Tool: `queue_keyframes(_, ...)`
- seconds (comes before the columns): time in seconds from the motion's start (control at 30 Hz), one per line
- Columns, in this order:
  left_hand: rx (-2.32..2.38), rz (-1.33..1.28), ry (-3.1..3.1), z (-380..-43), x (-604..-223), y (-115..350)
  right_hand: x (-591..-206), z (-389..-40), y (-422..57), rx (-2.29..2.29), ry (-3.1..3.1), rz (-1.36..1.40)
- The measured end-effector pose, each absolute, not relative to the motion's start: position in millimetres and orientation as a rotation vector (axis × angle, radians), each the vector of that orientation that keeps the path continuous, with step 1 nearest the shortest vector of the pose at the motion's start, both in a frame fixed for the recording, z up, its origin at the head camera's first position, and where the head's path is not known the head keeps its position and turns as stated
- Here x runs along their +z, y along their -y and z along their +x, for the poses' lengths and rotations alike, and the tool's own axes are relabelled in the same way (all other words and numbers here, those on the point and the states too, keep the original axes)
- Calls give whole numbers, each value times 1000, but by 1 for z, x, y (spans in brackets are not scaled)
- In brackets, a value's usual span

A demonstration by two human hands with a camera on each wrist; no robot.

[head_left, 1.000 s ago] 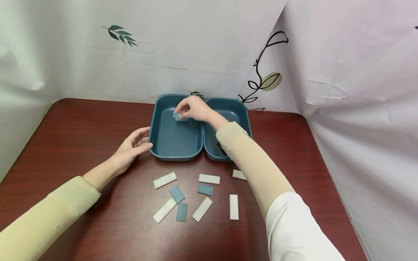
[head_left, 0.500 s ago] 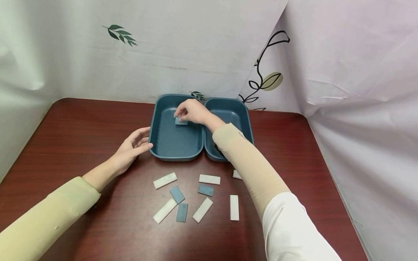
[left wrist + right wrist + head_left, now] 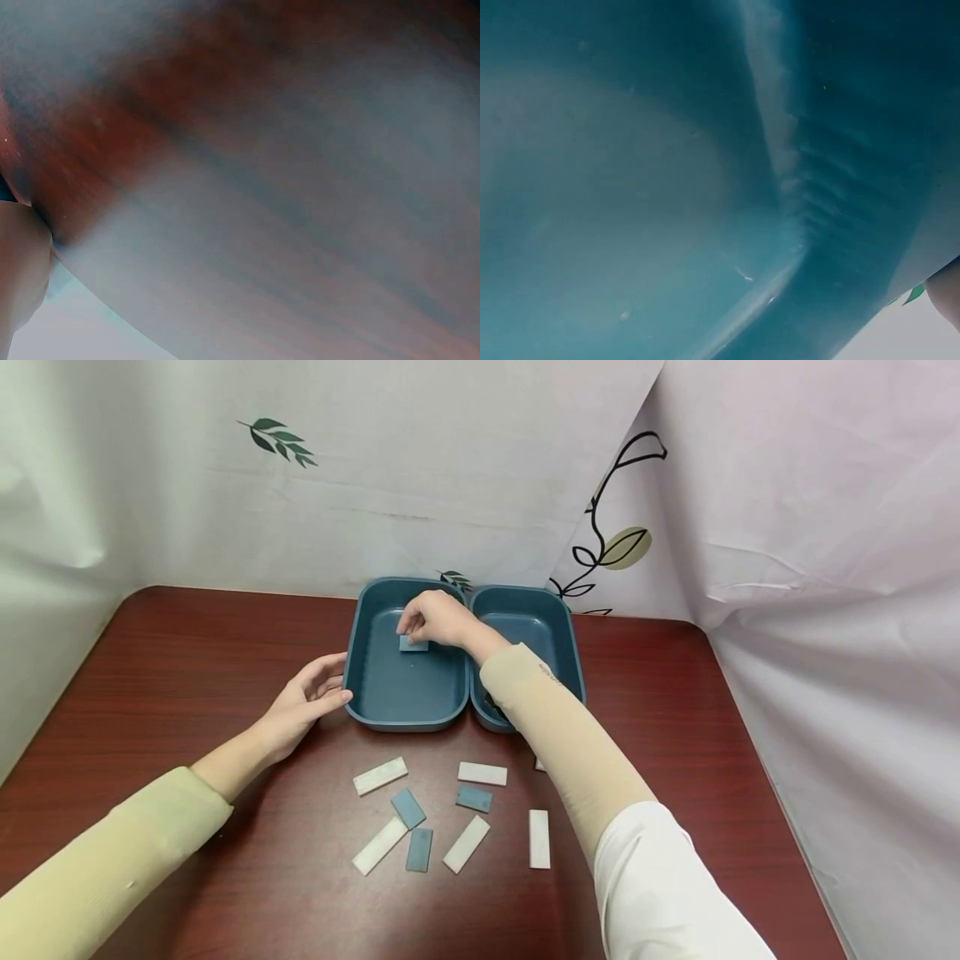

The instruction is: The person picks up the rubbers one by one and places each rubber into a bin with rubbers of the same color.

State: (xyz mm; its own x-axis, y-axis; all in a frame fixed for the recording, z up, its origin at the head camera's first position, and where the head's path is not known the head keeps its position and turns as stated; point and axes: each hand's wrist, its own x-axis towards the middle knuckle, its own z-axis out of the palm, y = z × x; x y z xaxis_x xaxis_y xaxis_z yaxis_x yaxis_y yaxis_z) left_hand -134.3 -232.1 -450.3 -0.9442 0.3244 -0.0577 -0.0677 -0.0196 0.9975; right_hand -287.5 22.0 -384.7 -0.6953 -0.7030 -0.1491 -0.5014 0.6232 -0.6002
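My right hand (image 3: 437, 617) reaches into the left-hand blue tray (image 3: 408, 725), thumb and fingers pinching a small blue-grey rectangular tile (image 3: 414, 645) near the tray floor. Part of the tile is hidden behind the fingers. My left hand (image 3: 303, 700) rests against the left outer side of that tray, fingers along the wall and thumb extended at the front left corner. In the left wrist view, only a bit of hand (image 3: 22, 262) shows at the left edge over blurred tabletop. The right wrist view is filled by the blue tray wall (image 3: 840, 180) and floor.
A second blue tray (image 3: 534, 602) adjoins on the right, partly covered by my right forearm; something dark lies near its front. On the brown table (image 3: 247, 893) in front lie several white tiles (image 3: 482, 774) and three blue-grey tiles (image 3: 474, 798). White cloth (image 3: 420, 485) hangs behind.
My right hand and the blue-grey tile have shifted slightly toward the front of the tray, and the right forearm has swung a little left. The left hand stays in place.
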Motion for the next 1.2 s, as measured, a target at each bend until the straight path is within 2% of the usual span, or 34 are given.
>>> queue_keyframes(1.2, 2090, 294, -1962, -135, -452, 231, -389, -288, -20, -670, -2473, -966)
